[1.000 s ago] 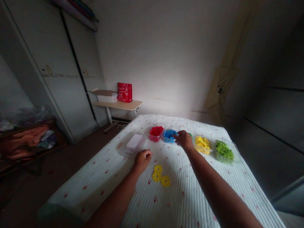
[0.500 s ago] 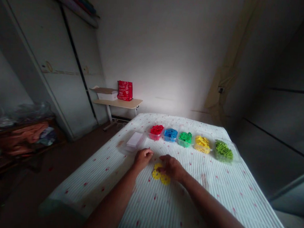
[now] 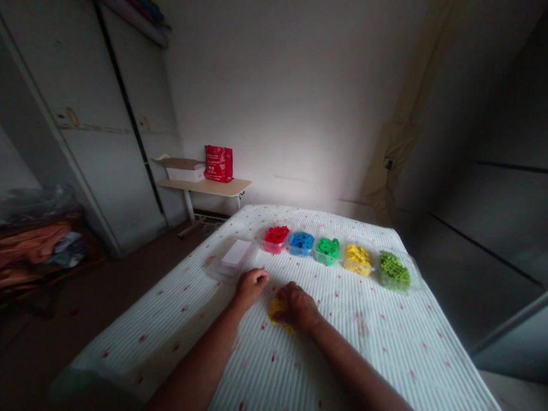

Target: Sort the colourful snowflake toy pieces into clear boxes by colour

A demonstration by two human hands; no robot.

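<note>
Right hand [image 3: 298,308] has come back from the blue tub [image 3: 302,244] onto the yellow discs [image 3: 276,307], on the cover nearside of that tub, so work looks centred there now. Fingers bent over the discs; can't tell if pinching any. Left hand [image 3: 250,287] curled, nearside-left of the tub, grip unclear.

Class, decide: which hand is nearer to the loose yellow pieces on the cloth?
Right. The right hand is over the yellow pieces, partly hiding them; the left hand is apart, to their left.
</note>
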